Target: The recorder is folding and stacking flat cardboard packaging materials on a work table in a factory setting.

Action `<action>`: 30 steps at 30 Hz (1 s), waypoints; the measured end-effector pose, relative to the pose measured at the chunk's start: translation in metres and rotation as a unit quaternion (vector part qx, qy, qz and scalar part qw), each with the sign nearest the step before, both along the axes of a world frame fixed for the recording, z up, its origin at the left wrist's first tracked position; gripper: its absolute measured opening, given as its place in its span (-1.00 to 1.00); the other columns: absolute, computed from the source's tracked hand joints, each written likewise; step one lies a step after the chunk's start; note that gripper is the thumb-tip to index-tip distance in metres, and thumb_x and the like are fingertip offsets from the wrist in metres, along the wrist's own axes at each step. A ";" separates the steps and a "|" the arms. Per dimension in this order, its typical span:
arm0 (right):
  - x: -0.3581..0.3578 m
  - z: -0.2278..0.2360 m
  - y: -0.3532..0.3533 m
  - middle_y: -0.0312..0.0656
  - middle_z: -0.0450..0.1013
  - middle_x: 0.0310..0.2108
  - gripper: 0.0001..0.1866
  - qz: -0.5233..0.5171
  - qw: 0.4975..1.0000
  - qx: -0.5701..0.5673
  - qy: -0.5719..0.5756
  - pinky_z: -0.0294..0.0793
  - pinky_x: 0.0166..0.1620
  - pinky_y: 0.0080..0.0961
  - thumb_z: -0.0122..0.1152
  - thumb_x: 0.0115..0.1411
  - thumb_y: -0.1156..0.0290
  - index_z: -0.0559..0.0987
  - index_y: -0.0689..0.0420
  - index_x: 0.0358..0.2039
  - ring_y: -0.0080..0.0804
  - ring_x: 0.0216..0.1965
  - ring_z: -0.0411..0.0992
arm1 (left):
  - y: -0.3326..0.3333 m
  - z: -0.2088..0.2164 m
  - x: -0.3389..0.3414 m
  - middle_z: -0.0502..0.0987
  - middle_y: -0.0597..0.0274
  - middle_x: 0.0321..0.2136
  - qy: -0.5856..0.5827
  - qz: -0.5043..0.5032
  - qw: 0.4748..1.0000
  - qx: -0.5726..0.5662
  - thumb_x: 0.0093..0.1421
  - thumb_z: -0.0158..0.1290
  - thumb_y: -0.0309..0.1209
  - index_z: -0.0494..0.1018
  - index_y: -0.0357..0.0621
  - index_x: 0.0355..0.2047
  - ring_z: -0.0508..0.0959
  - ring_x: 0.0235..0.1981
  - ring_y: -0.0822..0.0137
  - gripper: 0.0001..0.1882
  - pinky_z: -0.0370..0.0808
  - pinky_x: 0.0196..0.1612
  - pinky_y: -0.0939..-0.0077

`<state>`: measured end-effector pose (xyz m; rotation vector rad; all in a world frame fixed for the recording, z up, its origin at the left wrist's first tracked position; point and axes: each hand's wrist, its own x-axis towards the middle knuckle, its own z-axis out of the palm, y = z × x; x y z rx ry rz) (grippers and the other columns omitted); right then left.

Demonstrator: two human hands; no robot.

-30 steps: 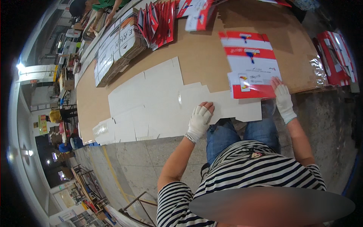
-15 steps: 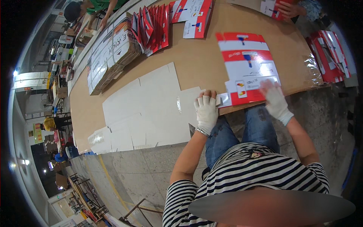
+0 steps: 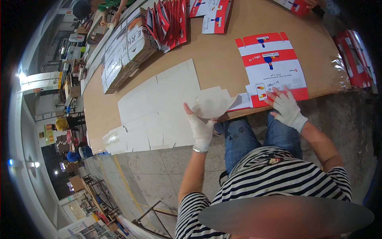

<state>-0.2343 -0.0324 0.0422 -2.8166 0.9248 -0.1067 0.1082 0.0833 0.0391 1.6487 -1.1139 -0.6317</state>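
My left hand point(image 3: 202, 129), in a white glove with bare fingertips, is at the near edge of a large whitish cardboard sheet point(image 3: 159, 113). It grips the sheet's right flap, which bends upward and hides some of the fingers. To the right lies a flat red-and-white printed carton blank point(image 3: 274, 67), its printed side up. Resting on that blank's lower part is my right hand point(image 3: 288, 109), gloved the same way, fingers spread and nothing held. The blank's left tab reaches to the raised flap.
A strapped bundle of cardboard point(image 3: 127, 49) stands at the back left of the brown table point(image 3: 215, 59), beside folded red cartons point(image 3: 171, 24). More printed blanks point(image 3: 215, 20) lie farther back. Another person's hand point(image 3: 312, 4) holds a carton at the far right. Red cartons point(image 3: 354, 59) are stacked beyond the right edge.
My left hand has shifted left and raised the cardboard sheet's right flap, which lay flat before. My right hand has settled with fingers spread on the carton blank. The whole view has shifted slightly.
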 end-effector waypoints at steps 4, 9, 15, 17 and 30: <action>0.003 0.000 0.000 -0.26 0.15 0.31 -0.37 -0.009 1.000 0.018 -0.015 -0.25 0.35 0.12 0.15 0.13 0.10 0.32 -0.11 0.23 -0.21 0.36 0.01 | -0.020 -0.029 -0.026 -0.27 0.05 0.38 0.175 0.152 0.968 -0.096 -0.05 0.29 -0.65 -0.57 -0.02 0.35 -0.08 0.36 0.17 0.31 -0.01 0.35 0.22; 0.002 0.000 -0.001 -0.27 0.16 0.31 -0.41 -0.001 0.999 0.003 -0.033 -0.22 0.34 0.12 0.14 0.14 0.12 0.36 -0.10 0.20 -0.22 0.35 0.04 | -0.051 -0.052 -0.047 0.44 -0.04 -0.02 0.175 0.191 0.964 -0.062 0.26 0.05 -0.38 0.19 -0.31 0.14 0.47 -0.03 0.07 -0.49 0.39 0.03 0.21; -0.003 -0.003 -0.011 -0.29 0.19 0.29 -0.49 0.029 0.997 -0.069 0.003 -0.09 0.29 0.22 0.05 0.18 0.29 0.37 -0.12 0.18 -0.28 0.33 0.07 | -0.064 -0.026 -0.063 0.24 -0.17 0.20 -0.200 -0.041 0.970 -0.133 0.13 0.02 -0.59 0.08 -0.23 0.27 0.33 0.17 -0.07 -0.31 0.32 0.17 0.20; 0.008 0.001 -0.013 -0.34 0.17 0.30 -0.51 0.048 0.992 -0.114 -0.004 -0.06 0.27 0.26 -0.11 0.25 0.35 0.31 -0.18 0.21 -0.34 0.34 0.06 | -0.058 -0.027 -0.048 0.11 -0.15 0.28 -0.346 -0.175 0.913 -0.123 0.02 0.08 -0.60 0.07 -0.16 0.29 0.13 0.31 -0.12 -0.21 0.11 0.30 -0.04; 0.006 -0.026 -0.013 -0.35 0.22 0.27 -0.58 0.046 0.986 -0.158 -0.021 -0.14 0.24 0.42 -0.11 0.25 0.27 0.41 -0.17 0.14 -0.30 0.34 0.06 | -0.059 -0.011 -0.083 -0.01 -0.05 0.34 -0.517 -0.206 0.827 0.086 0.16 0.03 0.01 0.12 0.09 0.30 -0.03 0.35 -0.14 -0.26 -0.02 0.19 -0.44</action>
